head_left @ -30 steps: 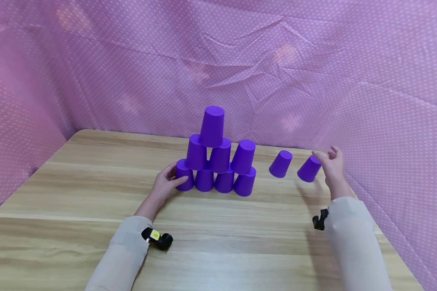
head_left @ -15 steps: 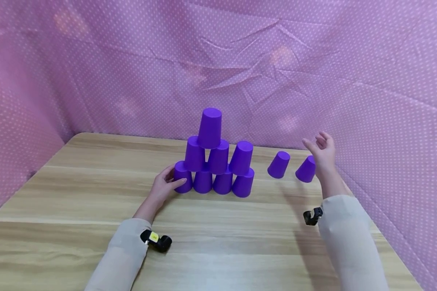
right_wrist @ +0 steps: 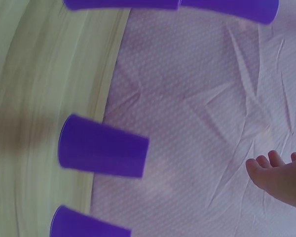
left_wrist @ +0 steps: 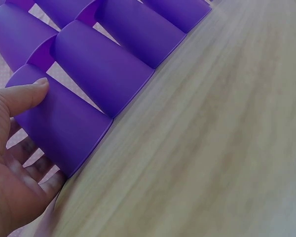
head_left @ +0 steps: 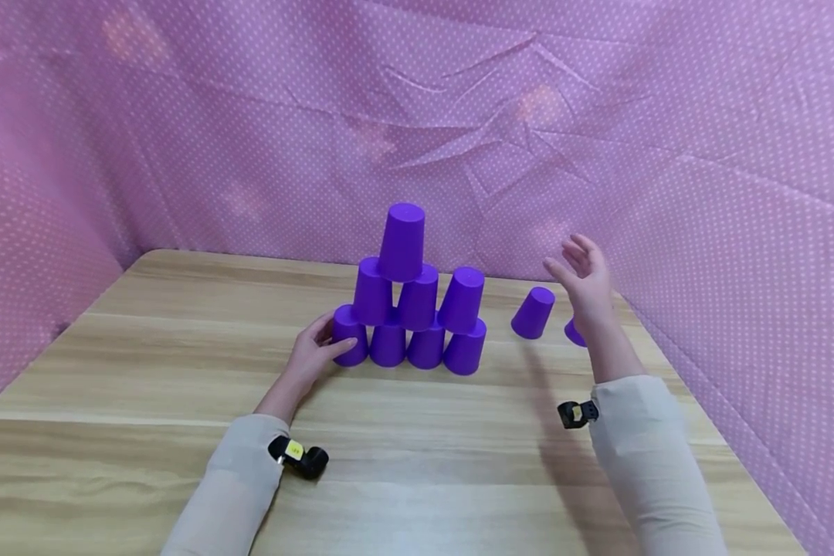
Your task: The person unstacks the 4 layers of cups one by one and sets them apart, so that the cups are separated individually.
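Observation:
Purple cups stand upside down in a stepped stack, with one top cup (head_left: 401, 242) over the left pair of the middle row. My left hand (head_left: 311, 355) holds the bottom row's leftmost cup (head_left: 350, 337); in the left wrist view its thumb (left_wrist: 27, 98) lies on the near side and the fingers reach round behind. The middle row's right-hand cup (head_left: 462, 301) has nothing on top of it. My right hand (head_left: 589, 289) is raised, fingers apart and holding nothing, beside a single loose cup (head_left: 532, 314). A second loose cup (head_left: 575, 333) is mostly hidden behind that hand.
The wooden table (head_left: 417, 463) has its far edge just behind the cups. Pink dotted cloth (head_left: 320, 139) hangs behind and along both sides. A black wrist camera (head_left: 577, 414) sits on the right sleeve, another (head_left: 299, 457) on the left.
My right hand has moved left and up, away from the farther loose cup and toward the stack, now covering most of that cup. My left hand and the stacked cups have stayed in place.

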`<state>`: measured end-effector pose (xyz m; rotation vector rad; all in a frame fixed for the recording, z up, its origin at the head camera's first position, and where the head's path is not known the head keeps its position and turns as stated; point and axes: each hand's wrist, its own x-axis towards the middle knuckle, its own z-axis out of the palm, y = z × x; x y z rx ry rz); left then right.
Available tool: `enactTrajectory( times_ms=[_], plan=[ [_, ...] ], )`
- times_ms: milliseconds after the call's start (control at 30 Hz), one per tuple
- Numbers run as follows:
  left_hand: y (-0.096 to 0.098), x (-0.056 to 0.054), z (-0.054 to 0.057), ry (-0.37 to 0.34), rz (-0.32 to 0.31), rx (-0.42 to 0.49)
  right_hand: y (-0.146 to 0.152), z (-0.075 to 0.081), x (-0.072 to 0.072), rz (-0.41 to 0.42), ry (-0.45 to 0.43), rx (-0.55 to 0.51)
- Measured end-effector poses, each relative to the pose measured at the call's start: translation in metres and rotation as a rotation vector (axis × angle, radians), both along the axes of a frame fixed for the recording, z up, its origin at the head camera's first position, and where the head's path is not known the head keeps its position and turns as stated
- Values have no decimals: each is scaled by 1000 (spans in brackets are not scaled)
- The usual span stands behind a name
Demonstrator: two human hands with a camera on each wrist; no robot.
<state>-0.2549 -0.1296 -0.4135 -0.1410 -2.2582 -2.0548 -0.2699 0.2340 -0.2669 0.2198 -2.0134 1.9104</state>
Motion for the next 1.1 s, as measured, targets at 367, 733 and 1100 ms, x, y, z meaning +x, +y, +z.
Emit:
enactTrajectory(
  times_ms=[367, 733, 1100],
  plan=[
    [1, 0, 1, 14, -4, -6, -36, 0, -1, 138, 41, 24],
    [1, -1, -1, 13, -3, 0, -74, 4, -6, 243, 61, 129],
    [1, -2, -1, 12, 6, -1, -103, 8, -8, 302, 58, 167]
  ],
)
